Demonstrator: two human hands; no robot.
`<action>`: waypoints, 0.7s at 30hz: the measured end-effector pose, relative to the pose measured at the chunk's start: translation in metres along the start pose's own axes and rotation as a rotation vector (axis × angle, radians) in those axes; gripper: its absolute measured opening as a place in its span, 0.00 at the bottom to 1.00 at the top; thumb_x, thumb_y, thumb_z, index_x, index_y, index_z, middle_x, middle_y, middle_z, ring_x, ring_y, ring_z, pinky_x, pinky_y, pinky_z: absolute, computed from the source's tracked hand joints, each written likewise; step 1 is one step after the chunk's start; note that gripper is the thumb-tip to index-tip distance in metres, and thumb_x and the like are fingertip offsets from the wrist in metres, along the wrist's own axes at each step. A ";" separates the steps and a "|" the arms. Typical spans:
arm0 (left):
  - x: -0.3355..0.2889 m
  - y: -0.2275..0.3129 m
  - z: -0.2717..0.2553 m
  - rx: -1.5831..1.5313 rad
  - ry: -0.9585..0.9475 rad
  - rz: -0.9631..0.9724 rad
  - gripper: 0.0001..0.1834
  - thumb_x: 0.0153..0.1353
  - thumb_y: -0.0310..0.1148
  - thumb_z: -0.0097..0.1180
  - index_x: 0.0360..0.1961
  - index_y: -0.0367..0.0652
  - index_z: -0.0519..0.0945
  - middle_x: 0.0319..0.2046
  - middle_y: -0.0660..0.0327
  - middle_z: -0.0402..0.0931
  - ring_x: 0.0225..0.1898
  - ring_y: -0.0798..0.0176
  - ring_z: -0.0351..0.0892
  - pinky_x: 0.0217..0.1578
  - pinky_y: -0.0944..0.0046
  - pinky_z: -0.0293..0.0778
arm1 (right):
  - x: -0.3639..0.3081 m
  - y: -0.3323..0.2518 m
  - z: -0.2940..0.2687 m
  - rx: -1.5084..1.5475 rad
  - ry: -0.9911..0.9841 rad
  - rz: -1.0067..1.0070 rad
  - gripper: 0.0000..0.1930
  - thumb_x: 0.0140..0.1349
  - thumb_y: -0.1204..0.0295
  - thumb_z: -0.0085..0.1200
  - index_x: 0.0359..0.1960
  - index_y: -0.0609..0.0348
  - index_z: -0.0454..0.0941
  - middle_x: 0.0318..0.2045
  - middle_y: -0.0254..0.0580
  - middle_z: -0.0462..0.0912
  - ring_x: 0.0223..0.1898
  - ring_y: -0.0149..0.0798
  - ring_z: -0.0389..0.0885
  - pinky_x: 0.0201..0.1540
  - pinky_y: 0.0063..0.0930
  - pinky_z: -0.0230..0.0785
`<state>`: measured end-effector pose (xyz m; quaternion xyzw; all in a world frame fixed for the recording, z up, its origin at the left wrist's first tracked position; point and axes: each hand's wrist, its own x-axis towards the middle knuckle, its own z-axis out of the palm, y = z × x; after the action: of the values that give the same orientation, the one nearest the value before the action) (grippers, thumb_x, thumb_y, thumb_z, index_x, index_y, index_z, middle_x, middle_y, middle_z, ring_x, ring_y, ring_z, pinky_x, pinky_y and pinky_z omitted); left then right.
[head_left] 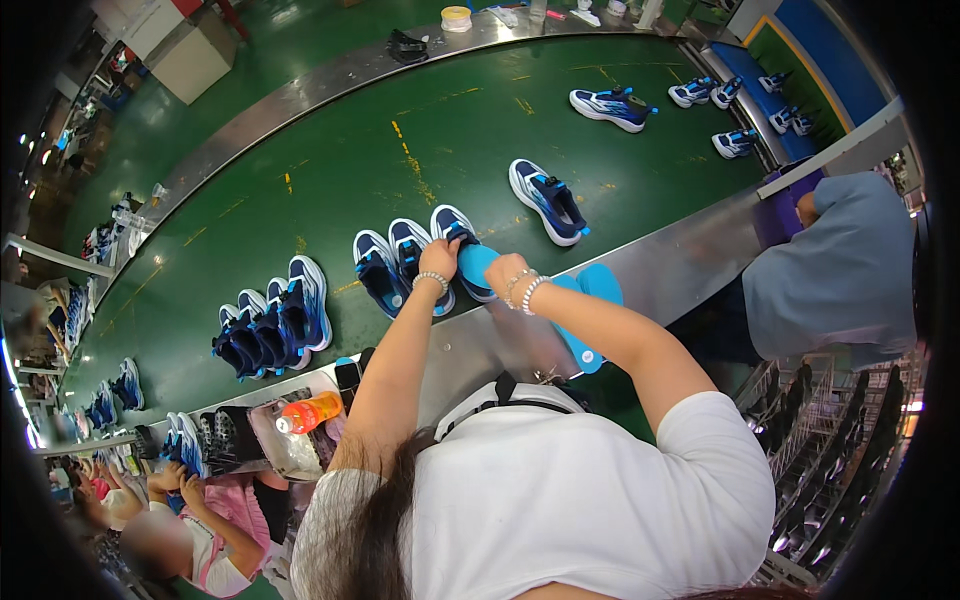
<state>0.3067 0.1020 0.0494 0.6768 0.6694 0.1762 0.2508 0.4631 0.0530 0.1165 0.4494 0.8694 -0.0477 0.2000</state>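
A bright blue insole [478, 263] is pinched in my right hand [511, 280], its front part over the opening of a navy and white sneaker [452, 220]. My left hand [441, 259] is closed on that sneaker's collar, with its fingertips partly hidden. To the left of it, two similar sneakers [376, 268] stand side by side, toes pointing away from me. More blue insoles [601, 283] lie on the metal edge under my right forearm. Another sneaker [548, 203] sits apart on the green surface to the right of my hands.
A row of several sneakers [305, 300] stands farther left on the green belt [350, 160]. An orange-capped bottle [310, 411] lies in a tray by my left arm. Co-workers sit at left and right; more sneakers [735, 143] are at the far right. A metal rim [660, 250] borders the belt.
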 end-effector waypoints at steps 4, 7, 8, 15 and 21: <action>0.000 -0.007 0.005 -0.006 0.032 0.036 0.20 0.56 0.45 0.46 0.24 0.35 0.76 0.27 0.44 0.74 0.34 0.43 0.74 0.36 0.51 0.69 | -0.029 -0.006 -0.059 -0.083 -0.014 -0.048 0.05 0.47 0.72 0.52 0.25 0.55 0.80 0.28 0.44 0.80 0.34 0.39 0.79 0.29 0.28 0.72; 0.005 0.000 0.005 -0.011 0.020 0.026 0.21 0.57 0.46 0.45 0.24 0.35 0.76 0.27 0.44 0.74 0.33 0.43 0.74 0.36 0.51 0.69 | -0.012 -0.007 -0.046 -0.036 0.023 -0.104 0.05 0.47 0.72 0.52 0.25 0.56 0.80 0.28 0.45 0.79 0.33 0.40 0.79 0.29 0.28 0.72; 0.005 0.002 0.003 -0.004 0.004 0.002 0.23 0.57 0.47 0.45 0.23 0.35 0.76 0.26 0.43 0.74 0.33 0.43 0.74 0.35 0.51 0.69 | -0.003 -0.010 -0.036 -0.040 0.062 -0.103 0.06 0.48 0.72 0.51 0.25 0.57 0.80 0.27 0.45 0.79 0.32 0.40 0.79 0.27 0.27 0.72; 0.001 -0.010 0.008 -0.068 0.063 0.039 0.26 0.58 0.47 0.43 0.17 0.32 0.74 0.22 0.41 0.72 0.28 0.39 0.72 0.31 0.48 0.67 | 0.061 -0.032 0.024 0.333 0.223 0.299 0.08 0.51 0.72 0.47 0.24 0.59 0.80 0.24 0.49 0.80 0.29 0.43 0.81 0.28 0.32 0.74; -0.004 0.006 0.000 -0.053 0.022 0.113 0.23 0.58 0.45 0.43 0.20 0.33 0.75 0.25 0.41 0.73 0.30 0.39 0.72 0.32 0.47 0.67 | 0.105 -0.030 0.066 0.813 0.254 0.594 0.13 0.56 0.70 0.40 0.26 0.61 0.79 0.31 0.53 0.79 0.33 0.47 0.79 0.35 0.37 0.73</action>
<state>0.3111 0.0977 0.0530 0.7045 0.6280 0.2151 0.2510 0.4051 0.0986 0.0122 0.7204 0.6329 -0.2679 -0.0931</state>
